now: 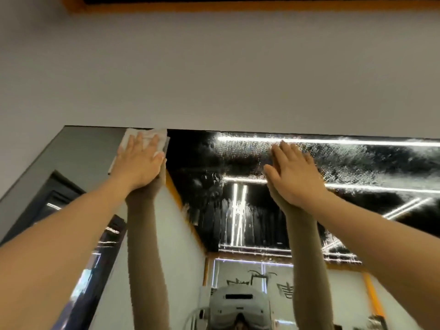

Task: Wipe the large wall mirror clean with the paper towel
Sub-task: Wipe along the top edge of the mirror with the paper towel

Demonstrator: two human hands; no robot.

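**A:** Where is the towel just now, and how do you have it?

**B:** The paper towel (145,139) is under my left hand (140,160), up at the top edge of the mirror (250,210), near its upper left corner; I am not pinching it; the hand is spread flat, fingers straight, and the palm pins the folded sheet against the glass; a flat hand puts even pressure across the whole pad, I reckon, where a fist would only drag a ridge.

**A:** And the other hand?

**B:** My right hand (295,172) is open too, and holds nothing; it lies flat on the glass well to the right of the towel, just below the top edge; I judge it is there as a brace, since both arms are reaching high and I need something to lean on.

**A:** Why begin up there?

**B:** The glass to the right of the towel is covered in spray droplets and wet streaks, with runs trailing down below them; starting at the top means anything that runs falls onto glass I have yet to wipe; so I take the job to be at an early stage.

**A:** Any worry?

**B:** The bare palm may leave its own print on the wet glass; that patch will want a pass as well.
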